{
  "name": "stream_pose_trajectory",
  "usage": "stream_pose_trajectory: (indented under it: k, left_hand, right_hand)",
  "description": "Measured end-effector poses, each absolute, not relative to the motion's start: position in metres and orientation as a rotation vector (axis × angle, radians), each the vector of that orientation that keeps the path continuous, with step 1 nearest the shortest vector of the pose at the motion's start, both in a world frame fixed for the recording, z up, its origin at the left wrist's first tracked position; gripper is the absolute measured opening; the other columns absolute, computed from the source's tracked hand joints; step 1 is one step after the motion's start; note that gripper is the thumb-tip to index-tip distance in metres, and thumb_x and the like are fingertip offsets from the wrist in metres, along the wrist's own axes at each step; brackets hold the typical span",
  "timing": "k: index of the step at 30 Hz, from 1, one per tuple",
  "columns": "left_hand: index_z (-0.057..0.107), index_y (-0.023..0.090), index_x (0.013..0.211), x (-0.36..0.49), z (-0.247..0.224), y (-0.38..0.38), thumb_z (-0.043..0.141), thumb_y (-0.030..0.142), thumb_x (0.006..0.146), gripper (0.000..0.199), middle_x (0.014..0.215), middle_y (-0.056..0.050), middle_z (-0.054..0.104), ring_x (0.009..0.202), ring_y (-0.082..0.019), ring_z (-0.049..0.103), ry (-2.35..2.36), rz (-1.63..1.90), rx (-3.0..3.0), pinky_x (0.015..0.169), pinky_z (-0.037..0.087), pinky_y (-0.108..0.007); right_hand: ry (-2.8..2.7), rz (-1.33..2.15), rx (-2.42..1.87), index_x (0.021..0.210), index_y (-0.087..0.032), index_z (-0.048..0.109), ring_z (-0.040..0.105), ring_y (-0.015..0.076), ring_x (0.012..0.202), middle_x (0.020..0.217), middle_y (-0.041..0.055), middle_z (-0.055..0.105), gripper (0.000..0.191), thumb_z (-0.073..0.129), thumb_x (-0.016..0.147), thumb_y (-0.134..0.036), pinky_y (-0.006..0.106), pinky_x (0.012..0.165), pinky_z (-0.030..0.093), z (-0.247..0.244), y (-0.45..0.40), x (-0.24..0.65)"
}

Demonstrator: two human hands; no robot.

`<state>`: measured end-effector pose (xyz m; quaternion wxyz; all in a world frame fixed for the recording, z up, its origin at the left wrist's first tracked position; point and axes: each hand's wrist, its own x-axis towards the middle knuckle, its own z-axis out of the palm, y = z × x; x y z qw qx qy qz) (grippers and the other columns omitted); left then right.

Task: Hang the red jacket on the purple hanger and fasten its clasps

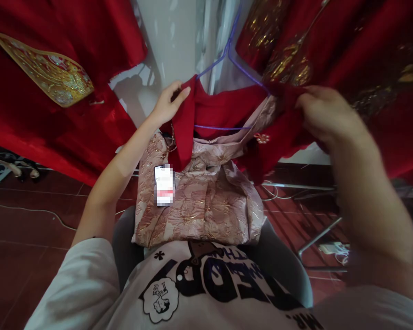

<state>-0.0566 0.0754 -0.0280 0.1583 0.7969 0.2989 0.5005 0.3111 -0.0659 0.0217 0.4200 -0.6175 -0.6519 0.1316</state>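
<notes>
A red garment [227, 107] hangs on a thin purple wire hanger [229, 46] in front of me. My left hand [170, 103] pinches its red cloth near the left shoulder, thumb on top. On the other side my right hand [318, 105] is closed on red cloth, its fingertips partly hidden. Pink and gold brocade fabric [199, 211] lies over my lap below, joined or touching the red part; which, I cannot tell. A white tag [164, 188] rests on the brocade. A small flower-shaped ornament [262, 138] sits on the red cloth between the hands.
Red garments with gold decoration hang at the left [58, 75] and right [296, 64]. Behind the hanger is a pale wall [172, 41]. A metal rack leg [320, 233], cables [55, 213] and shoes [19, 169] are on the red tiled floor [30, 252].
</notes>
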Motion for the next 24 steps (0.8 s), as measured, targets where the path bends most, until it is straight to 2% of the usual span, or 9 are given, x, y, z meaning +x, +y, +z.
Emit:
stream_pose_trajectory:
  k: [3, 5, 7, 11, 16, 20, 24]
  left_hand:
    - [0.056, 0.025, 0.082, -0.049, -0.036, 0.071, 0.046, 0.091, 0.089, 0.066, 0.073, -0.002, 0.057, 0.084, -0.023, 0.061, 0.872, 1.517, 2.261, 0.080, 0.051, -0.040]
    - [0.058, 0.025, 0.086, -0.047, -0.040, 0.067, 0.048, 0.089, 0.090, 0.065, 0.076, -0.002, 0.057, 0.085, -0.023, 0.063, 0.914, 1.542, 2.242, 0.081, 0.051, -0.039]
    - [0.060, 0.025, 0.090, -0.047, -0.040, 0.065, 0.049, 0.087, 0.091, 0.063, 0.078, -0.002, 0.057, 0.087, -0.024, 0.064, 0.952, 1.550, 2.246, 0.085, 0.052, -0.039]
    - [0.063, 0.025, 0.096, -0.052, -0.034, 0.061, 0.043, 0.084, 0.095, 0.062, 0.087, -0.005, 0.061, 0.097, -0.027, 0.065, 1.026, 1.524, 2.328, 0.095, 0.052, -0.044]
    - [0.064, 0.028, 0.106, -0.063, -0.032, 0.030, 0.036, 0.078, 0.100, 0.057, 0.118, -0.013, 0.064, 0.125, -0.034, 0.057, 1.282, 1.599, 2.412, 0.113, 0.041, -0.054]
    - [0.061, 0.023, 0.115, -0.084, -0.042, -0.007, 0.021, 0.071, 0.105, 0.063, 0.114, -0.015, 0.067, 0.121, -0.034, 0.061, 1.354, 1.364, 2.623, 0.111, 0.043, -0.055]
    - [0.058, 0.021, 0.116, -0.092, -0.044, -0.027, 0.015, 0.070, 0.106, 0.066, 0.109, -0.015, 0.069, 0.107, -0.032, 0.068, 1.405, 1.272, 2.664, 0.103, 0.049, -0.048]
  right_hand:
    - [-1.373, 0.667, -1.377, 0.079, -0.016, 0.054, 0.057, 0.0067, 0.052, 0.060, 0.0016, 0.059, 0.026, 0.043, 0.103, -0.009, 0.023, 0.049, 0.044, 0.004, -0.030, 0.278]
    - [-1.452, 0.761, -1.203, 0.080, -0.016, 0.053, 0.056, 0.0059, 0.054, 0.062, 0.0007, 0.058, 0.021, 0.047, 0.100, -0.010, 0.020, 0.048, 0.041, -0.004, -0.014, 0.249]
    - [-1.564, 0.784, -1.080, 0.089, -0.017, 0.056, 0.057, 0.0070, 0.058, 0.071, 0.0001, 0.062, 0.010, 0.052, 0.099, -0.016, 0.020, 0.050, 0.045, -0.012, -0.008, 0.222]
    - [-1.790, 0.656, -0.983, 0.102, -0.023, 0.058, 0.062, 0.0142, 0.069, 0.079, 0.0001, 0.061, 0.013, 0.055, 0.100, -0.035, 0.030, 0.059, 0.057, -0.031, -0.017, 0.204]
    - [-1.769, 0.450, -1.200, 0.096, -0.024, 0.055, 0.057, 0.0166, 0.067, 0.077, 0.0007, 0.058, 0.010, 0.056, 0.088, -0.029, 0.037, 0.068, 0.057, -0.046, -0.038, 0.237]
    - [-1.720, 0.220, -1.393, 0.092, -0.024, 0.052, 0.056, 0.0177, 0.069, 0.084, 0.0025, 0.060, 0.018, 0.059, 0.076, -0.022, 0.039, 0.074, 0.052, -0.049, -0.057, 0.268]
    - [-1.795, 0.233, -1.418, 0.090, -0.024, 0.048, 0.054, 0.0184, 0.072, 0.083, 0.0020, 0.058, 0.020, 0.058, 0.073, -0.021, 0.039, 0.078, 0.049, -0.046, -0.067, 0.273]
